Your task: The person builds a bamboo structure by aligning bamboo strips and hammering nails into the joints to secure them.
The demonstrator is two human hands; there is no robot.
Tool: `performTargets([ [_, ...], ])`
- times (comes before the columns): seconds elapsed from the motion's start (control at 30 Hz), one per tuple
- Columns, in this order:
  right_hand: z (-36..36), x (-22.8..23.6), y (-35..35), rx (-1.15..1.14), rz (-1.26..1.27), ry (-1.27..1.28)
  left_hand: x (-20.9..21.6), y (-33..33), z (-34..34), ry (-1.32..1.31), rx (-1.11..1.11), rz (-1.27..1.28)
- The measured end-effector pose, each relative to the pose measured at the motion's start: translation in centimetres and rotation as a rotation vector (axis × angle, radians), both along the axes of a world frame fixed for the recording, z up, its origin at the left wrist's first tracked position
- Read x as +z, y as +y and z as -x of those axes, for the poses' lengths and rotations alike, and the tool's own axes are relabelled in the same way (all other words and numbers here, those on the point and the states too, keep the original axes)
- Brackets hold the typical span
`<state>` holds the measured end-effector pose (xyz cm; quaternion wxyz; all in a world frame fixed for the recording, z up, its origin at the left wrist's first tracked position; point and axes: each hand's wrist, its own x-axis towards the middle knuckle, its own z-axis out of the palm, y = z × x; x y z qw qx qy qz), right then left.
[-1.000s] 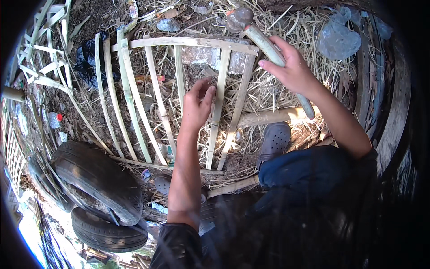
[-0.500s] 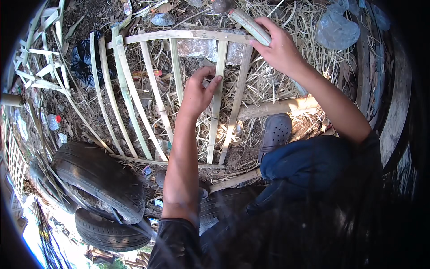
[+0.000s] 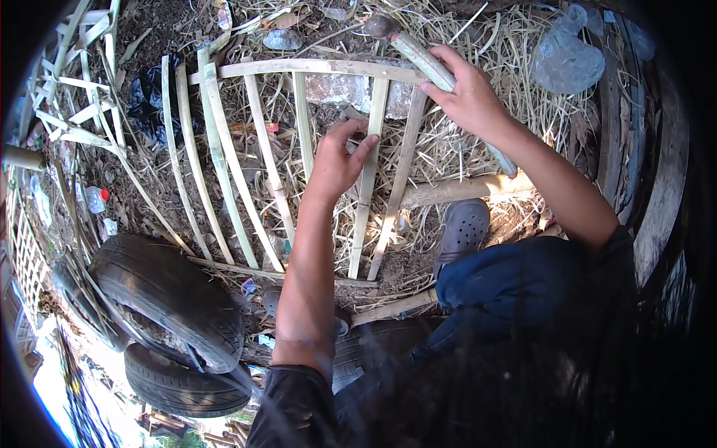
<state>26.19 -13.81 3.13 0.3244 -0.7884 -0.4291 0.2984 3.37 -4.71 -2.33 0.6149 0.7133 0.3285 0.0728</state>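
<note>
My right hand is closed round the pale green handle of a hammer. Its dark, rounded head points to the far left, and the handle's other end shows below my wrist. Flat on the ground lies a frame of pale bamboo slats, with a curved crosspiece along its far side and a thinner strip along the near side. My left hand is over the frame, fingers curled. Its thumb tip meets the edge of one slat; a small light thing by the fingertips is unclear.
Under the crosspiece sits a stone block. A bamboo pole lies near my shoe. Old tires stand at the near left. Woven strips, a black bag and a clear plastic bag lie around.
The whole scene has shifted slightly right and down in view. My right hand keeps the hammer, and my left hand stays by the same slat, its thumb and forefinger slightly farther apart.
</note>
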Motion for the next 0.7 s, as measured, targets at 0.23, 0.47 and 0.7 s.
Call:
performTargets([
  [0.23, 0.1, 0.9, 0.0, 0.042, -0.018, -0.029, 0.7, 0.4, 0.0, 0.053, -0.039, -0.064],
  [0.47, -0.1, 0.9, -0.2, 0.009, -0.021, 0.066, 0.9, 0.3, -0.2, 0.024, -0.034, -0.128],
  [0.7, -0.3, 2.5, -0.9, 0.034, -0.045, 0.056, 1.0, 0.1, -0.1, 0.028, 0.010, -0.085],
])
